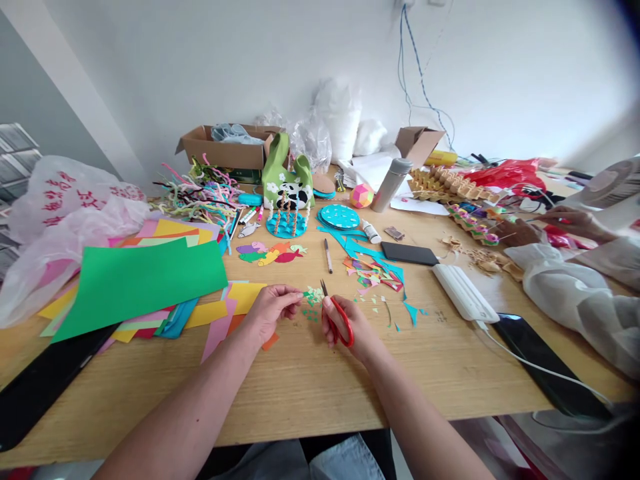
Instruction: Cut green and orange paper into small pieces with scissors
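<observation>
My right hand [353, 327] is closed round red-handled scissors [344, 325], their dark blades pointing up and away from me. Thumb and fingertips of my left hand [274, 308] are pinched on what looks like a tiny piece of green paper [305, 294]. Between and just beyond both hands lies a small heap of light and darker green paper bits [314, 297]. Farther off are several colourful paper fish [273, 255] and a pen [327, 256]. Mixed paper scraps [373, 273] and blue offcuts [411, 313] are spread to the right of the scissors.
Coloured sheets under green paper [145, 277] cover the left side. Behind stand a panda bag [287, 187], a grey bottle [393, 185] and a cardboard box [225, 150]. A white power strip [465, 293] and black phone [550, 363] lie right, near another person's hands [575, 220].
</observation>
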Motion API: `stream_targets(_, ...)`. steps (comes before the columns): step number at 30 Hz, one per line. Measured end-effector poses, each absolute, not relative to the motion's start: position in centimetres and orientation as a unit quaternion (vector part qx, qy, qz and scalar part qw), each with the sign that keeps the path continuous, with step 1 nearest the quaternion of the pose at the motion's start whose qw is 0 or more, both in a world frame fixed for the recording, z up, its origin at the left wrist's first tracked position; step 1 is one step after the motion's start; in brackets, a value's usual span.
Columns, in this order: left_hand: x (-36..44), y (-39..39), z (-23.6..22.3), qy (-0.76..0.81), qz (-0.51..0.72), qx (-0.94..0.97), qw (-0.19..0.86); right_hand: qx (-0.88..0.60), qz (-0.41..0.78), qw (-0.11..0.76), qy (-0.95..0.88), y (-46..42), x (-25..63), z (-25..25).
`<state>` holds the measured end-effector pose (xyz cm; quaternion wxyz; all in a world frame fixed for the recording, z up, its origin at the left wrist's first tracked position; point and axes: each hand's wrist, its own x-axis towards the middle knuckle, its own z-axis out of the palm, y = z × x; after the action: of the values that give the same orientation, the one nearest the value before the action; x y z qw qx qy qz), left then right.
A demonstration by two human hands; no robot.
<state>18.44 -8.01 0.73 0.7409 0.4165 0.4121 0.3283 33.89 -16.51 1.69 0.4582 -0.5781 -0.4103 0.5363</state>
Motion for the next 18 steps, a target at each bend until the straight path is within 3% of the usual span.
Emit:
stream_targets(7,18.5,-7.8,0.5,0.405,0.34,0.395,0.751,-0.636,0.367,0.524,-0.432,-16.3,34.0,1.0)
stream_targets(12,18.5,-7.5,0.5,0.405,0.352,0.389,0.749,-0.685,0.125,0.442,-0.566,-16.3,34.3,-0.5)
stream_targets(18,18.5,-7.4,0.4,0.394,0.36,0.391,0.75,-0.695,0.063,0.409,-0.589,-16.0,34.9,-0.9)
